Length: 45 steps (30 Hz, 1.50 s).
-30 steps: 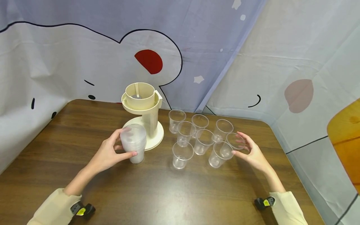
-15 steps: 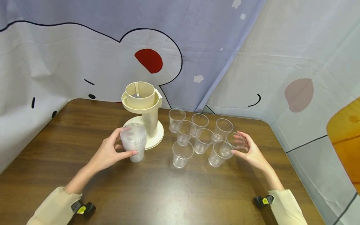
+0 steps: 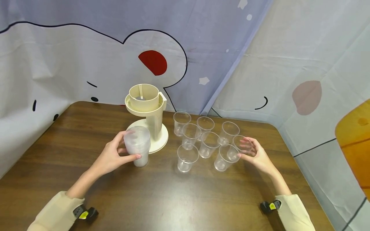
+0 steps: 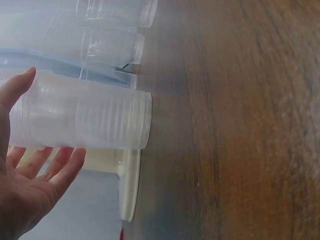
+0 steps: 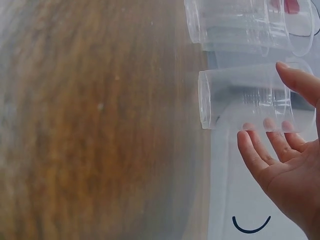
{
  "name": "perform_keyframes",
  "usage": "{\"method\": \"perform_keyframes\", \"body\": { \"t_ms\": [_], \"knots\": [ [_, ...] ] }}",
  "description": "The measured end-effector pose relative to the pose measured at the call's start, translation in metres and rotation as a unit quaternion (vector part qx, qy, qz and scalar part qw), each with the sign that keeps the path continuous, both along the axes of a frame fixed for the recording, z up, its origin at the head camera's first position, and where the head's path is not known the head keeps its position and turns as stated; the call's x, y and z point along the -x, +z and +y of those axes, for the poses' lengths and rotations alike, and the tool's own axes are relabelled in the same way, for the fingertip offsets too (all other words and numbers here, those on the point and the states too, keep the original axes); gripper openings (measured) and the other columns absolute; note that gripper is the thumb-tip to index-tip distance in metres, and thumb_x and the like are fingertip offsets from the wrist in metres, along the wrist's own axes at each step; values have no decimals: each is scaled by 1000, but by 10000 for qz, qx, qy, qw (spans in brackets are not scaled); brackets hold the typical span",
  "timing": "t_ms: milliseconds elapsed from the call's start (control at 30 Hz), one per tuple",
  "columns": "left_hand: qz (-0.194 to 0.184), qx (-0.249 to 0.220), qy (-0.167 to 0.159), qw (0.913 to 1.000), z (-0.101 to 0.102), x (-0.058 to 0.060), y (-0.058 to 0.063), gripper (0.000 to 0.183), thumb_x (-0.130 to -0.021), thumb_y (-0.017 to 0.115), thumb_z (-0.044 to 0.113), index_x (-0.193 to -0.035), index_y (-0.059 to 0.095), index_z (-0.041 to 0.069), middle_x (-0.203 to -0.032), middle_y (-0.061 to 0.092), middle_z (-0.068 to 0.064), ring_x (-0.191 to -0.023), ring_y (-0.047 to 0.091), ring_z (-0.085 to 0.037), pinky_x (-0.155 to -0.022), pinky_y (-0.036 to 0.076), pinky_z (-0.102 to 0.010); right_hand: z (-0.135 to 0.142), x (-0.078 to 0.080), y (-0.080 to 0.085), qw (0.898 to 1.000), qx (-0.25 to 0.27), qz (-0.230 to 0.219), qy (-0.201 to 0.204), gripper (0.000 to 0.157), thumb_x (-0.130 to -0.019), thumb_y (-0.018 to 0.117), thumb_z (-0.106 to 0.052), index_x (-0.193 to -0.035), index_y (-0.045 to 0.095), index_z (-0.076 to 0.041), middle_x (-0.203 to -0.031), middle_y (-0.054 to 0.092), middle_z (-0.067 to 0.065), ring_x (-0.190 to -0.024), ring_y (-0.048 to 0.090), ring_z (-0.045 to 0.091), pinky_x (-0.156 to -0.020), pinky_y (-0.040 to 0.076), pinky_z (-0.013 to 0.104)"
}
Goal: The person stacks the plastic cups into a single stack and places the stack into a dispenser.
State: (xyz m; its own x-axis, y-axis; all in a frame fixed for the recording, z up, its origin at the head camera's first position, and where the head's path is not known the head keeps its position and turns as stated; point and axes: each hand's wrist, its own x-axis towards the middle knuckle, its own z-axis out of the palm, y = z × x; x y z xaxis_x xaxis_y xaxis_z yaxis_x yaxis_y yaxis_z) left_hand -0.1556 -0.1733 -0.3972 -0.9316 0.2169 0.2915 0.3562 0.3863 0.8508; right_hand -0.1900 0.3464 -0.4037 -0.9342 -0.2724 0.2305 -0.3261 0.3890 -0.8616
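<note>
From my remote seat, nearest to me are two pale sleeves, the left sleeve (image 3: pixel 56 211) and the right sleeve (image 3: pixel 296 211), each with a small black device strapped at the cuff. The forearms run forward and inward from the lower corners of the head view, left and right well apart.

At the end of one, I see the left hand (image 3: pixel 110 157) holding a stack of nested clear cups (image 3: pixel 137 146): thumb on the near side, fingers curved round the far side, the grip spread as wide as the stack. The stack stands upright on the brown wooden table (image 3: pixel 179 199).

The right hand (image 3: pixel 262 159) forms a similar wide curve round a single clear cup (image 5: pixel 245 97), thumb on one side and fingertips on the other. That cup is upright, at the right end of the loose group.

Between my two hands stand seven more single cups, crowded together. The near-left cup (image 3: pixel 187 157) faces me, and the near-right cup (image 3: pixel 222 162) sits just beside the held one, overlapping it in the head view and hemming in the right hand's thumb. The other five stand behind, toward the back edge.

Behind the stack is a cream stand (image 3: pixel 156 125), its round foot partly hidden by the stack, with an open cylinder on top. Farthest off hangs a printed cloth (image 3: pixel 216 64).
</note>
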Motion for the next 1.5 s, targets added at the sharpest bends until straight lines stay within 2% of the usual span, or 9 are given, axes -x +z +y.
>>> {"method": "perform_keyframes", "body": {
  "t_ms": [100, 233, 400, 600, 700, 833, 967, 1500],
  "knots": [
    [22, 19, 18, 10000, -1, 0, -1, 76, -73, 85, 16, -135, 42, 11, -128, 53, -10, -96, 61, -3, -81, 60, -32, 0, 1, 0, 10000, 29, -22, -38, 70, -82, 69, 6, -137, 27, 12, -123, 53, -15, -108, 57, -2, -90, 51, 12],
    [27, 21, 13, 10000, -1, 0, -1, 76, -73, 85, 16, -135, 41, 12, -129, 52, -10, -96, 60, -1, -81, 60, -31, 0, 1, 0, 9999, 95, 22, -102, 69, -81, 69, 8, -137, 27, 12, -122, 53, -13, -107, 58, -1, -90, 51, 12],
    [1, 40, 7, 10000, -1, 1, -1, 75, -73, 85, 16, -134, 41, 11, -129, 52, -11, -95, 62, -5, -81, 60, -31, 0, 1, 1, 9996, 117, 165, -202, 68, -81, 69, 8, -136, 29, 11, -121, 53, -14, -108, 58, 4, -88, 51, 11],
    [-100, 31, -27, 9999, -1, 1, 0, 74, -74, 84, 16, -133, 41, 10, -129, 51, -12, -97, 65, -23, -81, 60, -31, 0, 1, 4, 9990, 76, 334, -279, 66, -81, 68, 9, -136, 31, 10, -120, 54, -15, -108, 58, 5, -86, 51, 11],
    [-141, 7, -55, 9999, 0, 0, 0, 74, -74, 84, 16, -133, 40, 10, -129, 51, -12, -97, 65, -29, -81, 60, -32, 1, 0, 6, 9986, -7, 399, -339, 65, -82, 68, 9, -136, 31, 10, -120, 54, -16, -107, 57, 5, -86, 51, 11],
    [-170, 15, -53, 9998, 0, 0, 1, 73, -74, 84, 17, -133, 40, 10, -129, 51, -12, -99, 64, -28, -82, 59, -32, 1, -1, 9, 9978, -30, 527, -398, 64, -82, 68, 9, -136, 33, 8, -119, 54, -16, -106, 57, 6, -85, 51, 11],
    [-201, 30, -49, 9998, 0, 0, 1, 73, -75, 84, 18, -133, 40, 11, -129, 51, -12, -102, 64, -30, -82, 59, -33, 1, -2, 12, 9972, 60, 639, -391, 60, -82, 66, 10, -134, 37, 2, -120, 54, -14, -106, 56, 6, -85, 50, 10],
    [-194, 84, -32, 9998, 0, 1, 1, 73, -75, 83, 18, -133, 40, 10, -129, 51, -12, -110, 61, -34, -83, 59, -34, -4, -1, 28, 9929, 502, 970, -466, 60, -80, 62, 18, -133, 35, 9, -119, 54, -8, -103, 54, 9, -85, 49, 11]
  ]
}}
